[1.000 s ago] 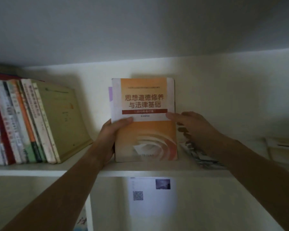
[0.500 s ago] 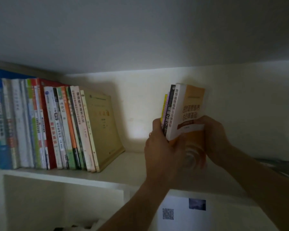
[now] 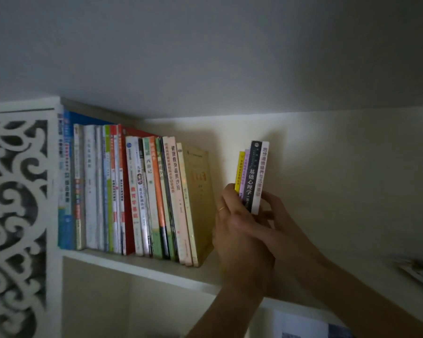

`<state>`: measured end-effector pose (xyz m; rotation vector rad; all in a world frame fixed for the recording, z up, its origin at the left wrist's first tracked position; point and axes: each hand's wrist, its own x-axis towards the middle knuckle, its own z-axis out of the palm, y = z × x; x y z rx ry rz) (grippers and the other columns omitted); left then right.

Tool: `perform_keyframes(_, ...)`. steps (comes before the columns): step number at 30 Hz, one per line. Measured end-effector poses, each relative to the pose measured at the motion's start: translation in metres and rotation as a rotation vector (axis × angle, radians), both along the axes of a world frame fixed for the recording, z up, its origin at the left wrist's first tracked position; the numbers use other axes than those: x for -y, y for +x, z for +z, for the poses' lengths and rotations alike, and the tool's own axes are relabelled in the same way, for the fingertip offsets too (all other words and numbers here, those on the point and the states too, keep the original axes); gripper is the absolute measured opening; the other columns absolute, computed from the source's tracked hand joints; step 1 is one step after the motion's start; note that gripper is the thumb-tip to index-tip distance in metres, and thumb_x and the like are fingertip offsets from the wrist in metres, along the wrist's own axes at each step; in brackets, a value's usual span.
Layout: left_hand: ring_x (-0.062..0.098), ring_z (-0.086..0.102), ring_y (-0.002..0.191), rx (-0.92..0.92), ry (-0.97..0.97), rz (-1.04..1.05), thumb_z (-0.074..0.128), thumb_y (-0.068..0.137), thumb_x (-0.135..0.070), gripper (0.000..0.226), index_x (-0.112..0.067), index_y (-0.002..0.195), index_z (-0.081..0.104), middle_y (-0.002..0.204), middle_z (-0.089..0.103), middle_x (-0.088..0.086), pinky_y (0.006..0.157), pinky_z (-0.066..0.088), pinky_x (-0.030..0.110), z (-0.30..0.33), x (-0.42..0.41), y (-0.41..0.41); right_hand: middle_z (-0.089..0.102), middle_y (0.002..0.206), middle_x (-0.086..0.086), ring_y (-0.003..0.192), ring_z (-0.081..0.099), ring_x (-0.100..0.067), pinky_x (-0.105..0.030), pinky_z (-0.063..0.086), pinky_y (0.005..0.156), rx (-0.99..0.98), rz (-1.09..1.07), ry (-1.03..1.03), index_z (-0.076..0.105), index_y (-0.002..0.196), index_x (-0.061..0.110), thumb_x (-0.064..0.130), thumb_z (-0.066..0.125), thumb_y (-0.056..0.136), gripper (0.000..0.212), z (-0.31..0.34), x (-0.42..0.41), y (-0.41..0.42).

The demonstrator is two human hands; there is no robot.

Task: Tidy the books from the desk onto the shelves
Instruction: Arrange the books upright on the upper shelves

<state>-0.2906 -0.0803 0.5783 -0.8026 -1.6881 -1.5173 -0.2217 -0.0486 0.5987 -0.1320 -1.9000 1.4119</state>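
We clamp a small upright stack of four thin paperback books (image 3: 252, 176) w/ both hands, left hand (image 3: 239, 230) & right hand (image 3: 279, 225); spines vertical, leaning row of shelved books (image 3: 137, 196) lies left, gap between.

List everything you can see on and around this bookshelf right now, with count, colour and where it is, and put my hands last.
held books: four, spines yellow, lilac, black and white, upright, pinched between both hands, apart from the row
shelved books: a row too tight to count, mixed blue, white, red, green, orange, tan, left on the shelf, the rightmost leaning
shelf: one, white board under the row
fretwork panel: one, white, far left
papers: blurred pile, far right on the shelf
left hand: gripping the held books, a gold ring on one finger
right hand: gripping the held books from the right
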Motion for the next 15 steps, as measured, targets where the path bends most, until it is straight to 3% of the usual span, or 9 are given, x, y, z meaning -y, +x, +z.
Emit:
perform_keyframes(4, 0.007, 0.059, 0.094, -0.021, -0.039, -0.095, 0.069, 0.091, -0.032, 0.042, -0.025, 0.122, 0.041, 0.110, 0.059, -0.004, 0.073, 0.049, 0.016, -0.003, 0.014, -0.033, 0.075, 0.104, 0.011, 0.097, 0.071, -0.006, -0.035, 0.055, 0.089, 0.023, -0.073, -0.002, 0.058, 0.125, 0.042, 0.051, 0.085, 0.069, 0.063, 0.018, -0.001, -0.026)
perform_keyframes(6, 0.006, 0.057, 0.097, -0.036, -0.056, -0.225, 0.068, 0.088, -0.030, 0.049, -0.028, 0.127, 0.040, 0.114, 0.058, -0.007, 0.076, 0.053, 0.022, -0.010, 0.025, -0.045, 0.075, 0.102, 0.012, 0.095, 0.072, -0.005, -0.034, 0.056, 0.087, 0.028, -0.103, 0.037, 0.059, 0.121, 0.043, 0.049, 0.086, 0.070, 0.057, 0.017, -0.001, -0.034)
perform_keyframes(8, 0.008, 0.060, 0.109, -0.052, -0.122, -0.339, 0.070, 0.085, -0.030, 0.070, -0.032, 0.145, 0.035, 0.126, 0.058, -0.011, 0.086, 0.058, 0.031, -0.014, 0.036, -0.051, 0.074, 0.104, 0.015, 0.095, 0.070, 0.000, -0.030, 0.057, 0.085, 0.015, -0.134, 0.076, 0.059, 0.119, 0.047, 0.052, 0.083, 0.070, 0.055, 0.012, -0.003, -0.040)
perform_keyframes(11, 0.008, 0.058, 0.127, -0.011, -0.161, -0.585, 0.072, 0.084, -0.028, 0.099, -0.049, 0.158, 0.012, 0.144, 0.053, -0.019, 0.097, 0.058, 0.039, -0.015, 0.049, -0.053, 0.075, 0.107, 0.011, 0.096, 0.072, -0.004, -0.024, 0.058, 0.079, -0.009, -0.093, 0.070, 0.063, 0.121, 0.041, 0.054, 0.077, 0.069, 0.055, 0.006, -0.005, -0.042)
perform_keyframes(13, 0.004, 0.049, 0.137, 0.061, -0.094, -0.763, 0.066, 0.088, -0.022, 0.095, -0.062, 0.154, 0.010, 0.152, 0.044, -0.025, 0.104, 0.055, 0.039, -0.016, 0.055, -0.051, 0.076, 0.104, 0.010, 0.096, 0.073, -0.008, -0.024, 0.061, 0.076, -0.009, -0.097, 0.062, 0.066, 0.119, 0.037, 0.054, 0.077, 0.068, 0.055, 0.002, -0.004, -0.044)
perform_keyframes(15, -0.001, 0.038, 0.144, 0.153, 0.026, -0.862, 0.054, 0.093, -0.026, 0.080, -0.067, 0.150, 0.017, 0.151, 0.037, -0.039, 0.114, 0.046, 0.041, -0.020, 0.055, -0.051, 0.076, 0.104, 0.011, 0.098, 0.073, -0.011, -0.037, 0.062, 0.083, -0.011, -0.142, 0.095, 0.067, 0.118, 0.038, 0.060, 0.077, 0.065, 0.059, -0.001, -0.004, -0.049)
